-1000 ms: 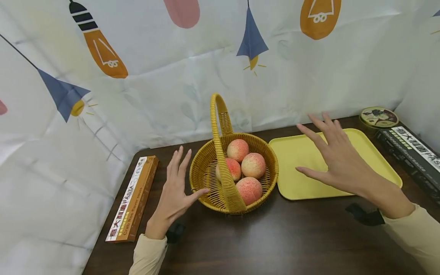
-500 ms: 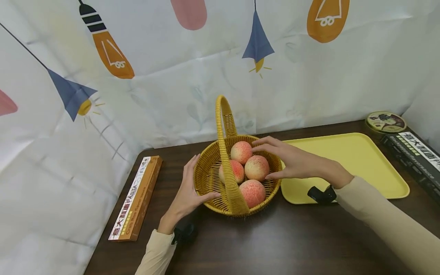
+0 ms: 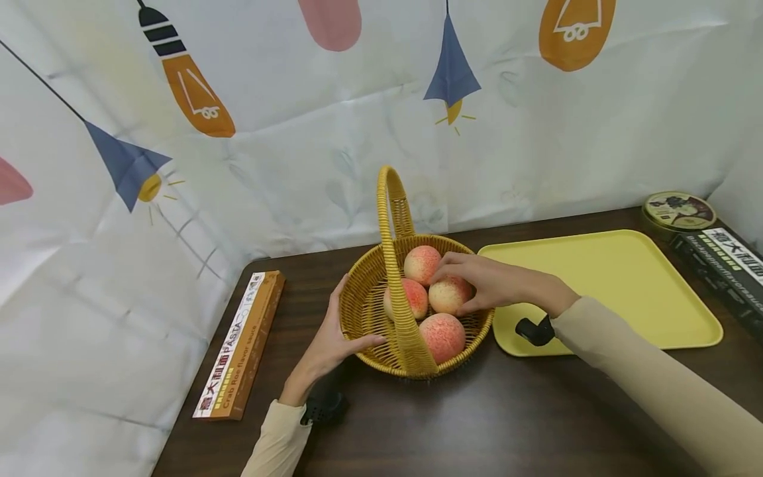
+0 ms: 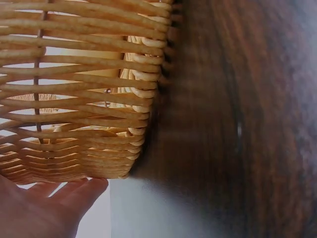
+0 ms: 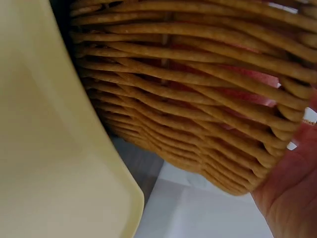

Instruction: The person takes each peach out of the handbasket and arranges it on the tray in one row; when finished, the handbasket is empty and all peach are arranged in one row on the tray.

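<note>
A yellow wicker basket [image 3: 362, 354] with a tall arched handle stands on the table and holds several pink-and-cream peaches. My left hand [image 3: 328, 346] holds its left side, the thumb over the rim and the fingers along the outer wall. In the left wrist view, fingertips of the left hand [image 4: 59, 208] touch the wicker wall [image 4: 74, 109]. Reaching over the basket's right rim, my right hand [image 3: 485, 281] grips a peach [image 3: 448, 296], which it partly covers. Other peaches lie around it: one behind [image 3: 422, 264], one in front [image 3: 442, 338], one left [image 3: 416, 298], partly behind the handle.
Right of the basket lies a yellow tray [image 3: 632, 291]. An orange-and-white pasta box [image 3: 241, 348] lies at the left. At the right are a dark pasta box [image 3: 724, 268] and a round tin [image 3: 679, 211]. A patterned cloth [image 3: 286, 165] hangs behind the table.
My right hand has come from above the tray leftward into the basket and closed its fingers on a peach. My left hand has moved right, onto the basket's left rim.
</note>
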